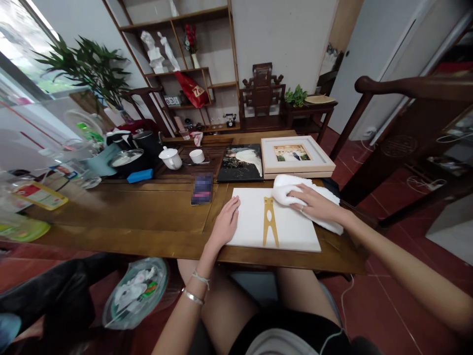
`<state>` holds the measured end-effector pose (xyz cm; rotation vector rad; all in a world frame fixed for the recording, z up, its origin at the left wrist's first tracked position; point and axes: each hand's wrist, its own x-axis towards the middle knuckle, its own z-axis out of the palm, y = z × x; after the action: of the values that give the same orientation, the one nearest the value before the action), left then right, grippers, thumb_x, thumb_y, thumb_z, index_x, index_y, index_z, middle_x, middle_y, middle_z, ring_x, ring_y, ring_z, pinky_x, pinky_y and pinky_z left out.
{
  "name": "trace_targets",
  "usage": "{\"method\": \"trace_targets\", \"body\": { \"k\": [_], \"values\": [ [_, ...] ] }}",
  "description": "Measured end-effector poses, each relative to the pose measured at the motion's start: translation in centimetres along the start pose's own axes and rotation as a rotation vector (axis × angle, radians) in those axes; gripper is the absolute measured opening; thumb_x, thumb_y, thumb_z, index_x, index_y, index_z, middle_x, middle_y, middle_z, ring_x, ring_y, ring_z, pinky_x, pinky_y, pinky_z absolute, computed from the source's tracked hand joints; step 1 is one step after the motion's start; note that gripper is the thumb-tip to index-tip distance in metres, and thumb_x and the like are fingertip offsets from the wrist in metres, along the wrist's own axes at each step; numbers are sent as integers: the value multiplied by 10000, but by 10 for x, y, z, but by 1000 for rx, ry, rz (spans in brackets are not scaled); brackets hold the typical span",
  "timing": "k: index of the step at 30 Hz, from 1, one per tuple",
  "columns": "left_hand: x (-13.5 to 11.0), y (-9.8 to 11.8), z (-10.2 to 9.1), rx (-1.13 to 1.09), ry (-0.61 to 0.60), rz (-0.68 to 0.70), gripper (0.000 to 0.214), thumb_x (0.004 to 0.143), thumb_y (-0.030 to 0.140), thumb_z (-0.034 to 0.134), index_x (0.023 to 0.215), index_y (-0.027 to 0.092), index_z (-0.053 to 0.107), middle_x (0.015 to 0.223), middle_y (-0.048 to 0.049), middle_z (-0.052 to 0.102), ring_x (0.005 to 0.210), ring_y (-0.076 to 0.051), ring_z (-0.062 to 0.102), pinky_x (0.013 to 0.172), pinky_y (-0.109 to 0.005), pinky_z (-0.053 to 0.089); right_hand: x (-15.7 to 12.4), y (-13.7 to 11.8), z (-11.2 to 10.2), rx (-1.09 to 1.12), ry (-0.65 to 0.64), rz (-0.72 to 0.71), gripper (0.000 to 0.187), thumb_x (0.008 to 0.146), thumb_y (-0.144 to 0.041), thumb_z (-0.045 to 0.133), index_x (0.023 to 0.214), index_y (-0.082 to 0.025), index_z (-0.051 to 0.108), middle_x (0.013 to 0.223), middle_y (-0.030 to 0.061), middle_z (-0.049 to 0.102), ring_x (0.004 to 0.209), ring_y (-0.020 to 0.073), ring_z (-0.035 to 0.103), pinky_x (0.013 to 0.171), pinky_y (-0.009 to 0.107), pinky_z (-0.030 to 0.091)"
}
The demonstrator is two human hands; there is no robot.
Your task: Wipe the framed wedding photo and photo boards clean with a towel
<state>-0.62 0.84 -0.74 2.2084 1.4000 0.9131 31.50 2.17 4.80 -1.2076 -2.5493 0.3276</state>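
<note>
Head view shows the left hand lying flat, fingers released, on the left edge of a white panel at the front of the wooden table. The right hand presses a white cloth onto the panel's upper right corner, fingers spread loosely over it, beside a gold motif.

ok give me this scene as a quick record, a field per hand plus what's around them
left hand: flat, palm down, on the left edge of the white panel
right hand: palm down on the white cloth, fingers spread
cloth position: bunched over the panel's far right corner
panel: flat on the wooden table, gold shape at its middle
behind: framed picture, dark picture
</note>
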Motion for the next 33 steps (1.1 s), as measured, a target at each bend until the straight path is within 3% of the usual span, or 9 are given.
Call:
{"method": "trace_targets", "body": {
  "k": [4, 7, 12, 16, 20, 24, 29, 33],
  "values": [
    [0, -1, 0, 7, 4, -1, 410, 941, 242, 357, 1282, 101, 533, 1426, -137, 468, 1347, -207, 406, 1154, -422, 296, -1, -4, 0, -30, 19, -15, 269, 902, -308, 432, 1093, -208, 593, 1233, 133, 527, 1221, 312, 401, 1001, 518, 344],
    [0, -2, 1, -2, 5, 0, 401, 937, 240, 363, 1277, 121, 540, 1423, -126, 475, 1346, -205, 409, 1153, -424, 298, -24, -38, -5, -25, -34, -40, 264, 851, -220, 489, 1086, -195, 607, 1278, 152, 492, 1239, 312, 386, 1004, 503, 344],
    [0, -2, 1, -3, 8, -5, 403, 934, 241, 365, 1276, 121, 543, 1426, -123, 472, 1349, -205, 403, 1160, -421, 284, -55, -97, -9, 51, -171, -124, 256, 740, -89, 554, 930, -238, 640, 1164, 94, 565, 1230, 285, 401, 990, 451, 363],
    [0, 0, 0, -5, 5, -11, 405, 934, 244, 366, 1276, 119, 543, 1429, -126, 468, 1351, -209, 400, 1158, -424, 285, -37, -87, 6, 46, -25, -121, 252, 835, -159, 537, 1057, -235, 627, 1227, 118, 536, 1220, 283, 406, 1000, 482, 350],
    [1, 0, 0, -17, 4, 6, 399, 937, 256, 368, 1279, 151, 543, 1423, -109, 478, 1348, -206, 407, 1150, -428, 298, 11, -54, 27, -1, 154, -103, 230, 894, -256, 522, 1093, -212, 628, 1224, 136, 548, 1203, 287, 417, 993, 488, 358],
    [1, -1, 0, -14, 10, 9, 398, 937, 264, 371, 1277, 148, 541, 1418, -118, 482, 1342, -210, 413, 1147, -434, 302, 49, -53, 43, -29, 196, -119, 241, 861, -253, 569, 1085, -199, 640, 1168, 150, 589, 1202, 309, 430, 1004, 534, 321],
    [0, -4, 0, -44, 7, 24, 393, 924, 238, 372, 1270, 166, 543, 1415, -112, 487, 1345, -214, 409, 1145, -452, 304, 32, -95, 55, -11, 123, -204, 271, 821, -210, 584, 1086, -221, 636, 1225, 125, 583, 1269, 305, 391, 1069, 562, 221],
    [0, -5, 0, -51, 9, 31, 390, 920, 235, 382, 1270, 169, 542, 1424, -104, 477, 1341, -208, 412, 1143, -438, 311, 5, -113, 51, 49, 34, -296, 334, 833, -217, 574, 1165, -232, 603, 1405, 112, 456, 1345, 291, 299, 1102, 542, 177]
  ]
}}
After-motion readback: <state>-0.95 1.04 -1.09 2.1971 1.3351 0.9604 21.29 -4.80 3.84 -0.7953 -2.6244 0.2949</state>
